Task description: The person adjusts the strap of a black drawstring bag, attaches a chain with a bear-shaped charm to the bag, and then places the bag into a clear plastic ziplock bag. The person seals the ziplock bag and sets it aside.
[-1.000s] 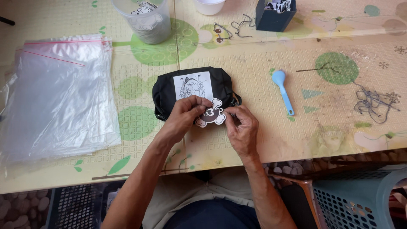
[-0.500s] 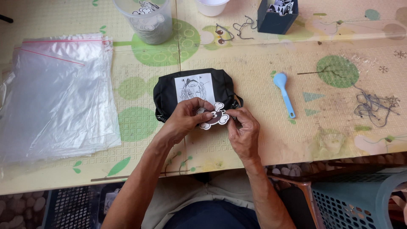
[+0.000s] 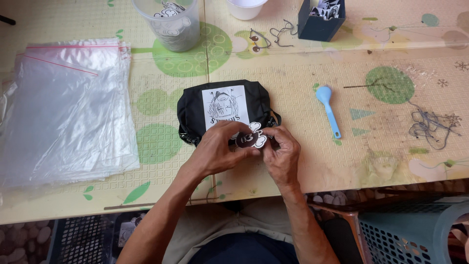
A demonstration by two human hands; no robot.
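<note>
Between the fingertips of the left hand (image 3: 218, 147) and right hand (image 3: 282, 152), both pinched shut on it, a small dark-and-white charm (image 3: 251, 138) sits just above the near edge of the black pouch (image 3: 195, 105), apparently closer to the left thumb.

A small black-and-white cartoon charm (image 3: 252, 137) sits pinched near the centre of the frame, at the lower edge of a black pouch (image 3: 195, 105). The pouch lies flat on the table, its white printed patch facing up.
</note>
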